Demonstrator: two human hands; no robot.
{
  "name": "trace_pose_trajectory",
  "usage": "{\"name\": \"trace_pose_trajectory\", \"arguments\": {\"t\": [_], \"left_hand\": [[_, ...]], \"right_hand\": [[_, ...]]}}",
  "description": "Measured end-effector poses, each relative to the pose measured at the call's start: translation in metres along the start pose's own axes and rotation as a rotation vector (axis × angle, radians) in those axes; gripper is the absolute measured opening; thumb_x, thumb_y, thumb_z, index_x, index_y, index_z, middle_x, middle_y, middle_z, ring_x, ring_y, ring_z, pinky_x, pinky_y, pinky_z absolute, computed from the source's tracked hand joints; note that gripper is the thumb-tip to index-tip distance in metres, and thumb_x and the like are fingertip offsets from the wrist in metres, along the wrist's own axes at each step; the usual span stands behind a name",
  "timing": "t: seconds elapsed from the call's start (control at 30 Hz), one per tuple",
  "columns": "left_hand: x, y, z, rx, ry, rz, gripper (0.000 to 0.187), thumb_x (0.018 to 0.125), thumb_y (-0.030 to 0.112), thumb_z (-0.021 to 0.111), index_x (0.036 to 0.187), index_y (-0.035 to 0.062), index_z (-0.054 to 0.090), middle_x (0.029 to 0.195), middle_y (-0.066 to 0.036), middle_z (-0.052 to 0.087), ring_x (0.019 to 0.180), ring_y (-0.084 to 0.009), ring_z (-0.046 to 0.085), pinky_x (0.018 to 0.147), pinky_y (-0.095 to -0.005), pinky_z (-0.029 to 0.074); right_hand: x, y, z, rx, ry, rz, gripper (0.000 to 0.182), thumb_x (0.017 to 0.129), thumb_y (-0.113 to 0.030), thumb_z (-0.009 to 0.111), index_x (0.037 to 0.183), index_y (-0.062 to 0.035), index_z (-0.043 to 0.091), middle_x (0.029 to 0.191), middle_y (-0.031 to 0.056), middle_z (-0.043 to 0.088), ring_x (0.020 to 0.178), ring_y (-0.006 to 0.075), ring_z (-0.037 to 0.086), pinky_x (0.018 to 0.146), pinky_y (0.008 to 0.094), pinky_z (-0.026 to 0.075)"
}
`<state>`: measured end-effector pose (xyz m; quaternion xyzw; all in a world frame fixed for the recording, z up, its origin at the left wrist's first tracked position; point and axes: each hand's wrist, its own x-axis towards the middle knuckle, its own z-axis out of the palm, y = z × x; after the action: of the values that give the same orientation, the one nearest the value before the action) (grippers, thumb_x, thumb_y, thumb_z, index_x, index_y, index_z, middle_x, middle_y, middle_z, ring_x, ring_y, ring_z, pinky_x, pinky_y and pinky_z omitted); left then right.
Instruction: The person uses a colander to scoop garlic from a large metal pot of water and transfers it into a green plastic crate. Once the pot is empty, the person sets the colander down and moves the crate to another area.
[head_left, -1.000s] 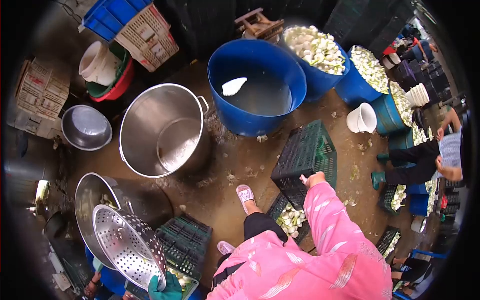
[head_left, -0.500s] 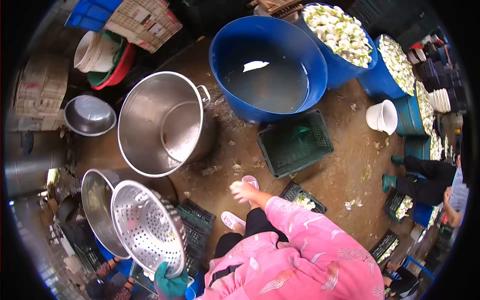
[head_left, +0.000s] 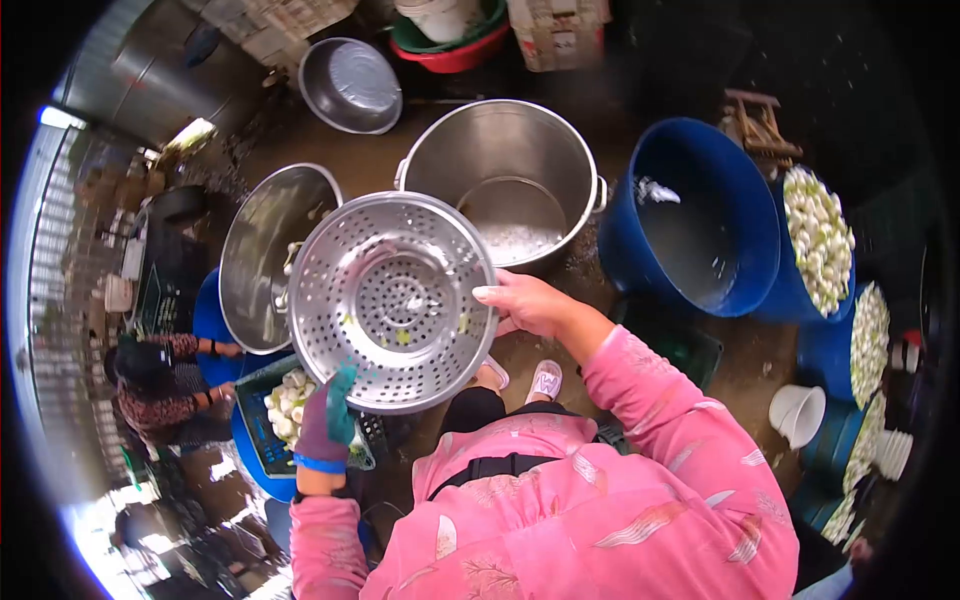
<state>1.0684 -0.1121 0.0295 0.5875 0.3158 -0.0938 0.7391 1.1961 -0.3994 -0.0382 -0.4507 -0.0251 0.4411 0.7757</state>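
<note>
A perforated metal colander (head_left: 385, 250) is held up in front of me, its inside facing the camera, with a few green scraps stuck in it. My left hand (head_left: 328, 425), in a purple and green glove, grips its lower left rim. My bare right hand (head_left: 532, 303) is closed on the right rim, thumb on the inside. Behind the colander stands a large steel pot (head_left: 500, 145), with some liquid or shine at its bottom. A second steel pot (head_left: 250, 250) on the left is partly covered by the colander and has pale bits in it.
A crate of white bulbs (head_left: 288, 410) sits at lower left near another person (head_left: 160, 395). On the right are a blue tub of water (head_left: 640, 230), blue barrels of bulbs (head_left: 820, 240) and a white bucket (head_left: 797, 415). A metal basin (head_left: 350, 85) lies at the back.
My view has turned left. The colander has come up from the left to in front of me, and my right hand, free before, now grips its rim.
</note>
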Motion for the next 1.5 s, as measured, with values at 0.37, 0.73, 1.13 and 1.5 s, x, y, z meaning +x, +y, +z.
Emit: {"name": "trace_pose_trajectory", "arguments": {"t": [0.37,0.73,1.13,1.5], "left_hand": [[0.086,-0.057,-0.057,0.119,-0.213,0.121,0.041,0.089,0.034,0.047,0.108,-0.0018,0.055,0.104,-0.006,0.060,0.094,-0.0103,0.052,0.085,-0.0257,0.039],[0.172,-0.041,-0.181,-0.682,0.073,0.211,0.038,0.086,0.024,0.055,0.116,0.0027,0.048,0.103,-0.010,0.057,0.090,-0.0195,0.056,0.079,-0.0306,0.046],[0.206,0.022,-0.307,-0.526,0.946,0.228,0.037,0.086,0.016,0.052,0.120,0.0017,0.046,0.109,-0.009,0.056,0.099,-0.0150,0.055,0.081,-0.0257,0.044],[0.333,0.025,-0.410,0.745,1.426,-0.360,0.068,0.078,0.037,0.053,0.130,-0.0001,0.029,0.124,-0.025,0.040,0.112,-0.0366,0.043,0.093,-0.0396,0.035]], "right_hand": [[0.076,0.026,0.014,-0.011,0.456,0.131,0.033,0.068,0.001,0.051,0.101,-0.0028,0.053,0.085,0.0091,0.058,0.073,0.0240,0.060,0.060,0.0398,0.051],[0.235,-0.043,0.029,-0.050,0.662,0.010,0.036,0.069,0.001,0.042,0.103,0.0112,0.041,0.100,0.0230,0.050,0.089,0.0409,0.055,0.073,0.0576,0.048],[0.580,-0.024,0.107,-1.505,0.623,-0.267,0.072,0.073,-0.006,0.047,0.136,-0.0073,0.013,0.120,0.0219,0.043,0.104,0.0371,0.049,0.082,0.0436,0.044],[0.739,0.099,0.079,-1.818,0.895,0.741,0.059,0.085,-0.024,0.043,0.137,-0.0254,0.015,0.142,0.0076,0.019,0.121,0.0350,0.034,0.096,0.0522,0.031]]}}
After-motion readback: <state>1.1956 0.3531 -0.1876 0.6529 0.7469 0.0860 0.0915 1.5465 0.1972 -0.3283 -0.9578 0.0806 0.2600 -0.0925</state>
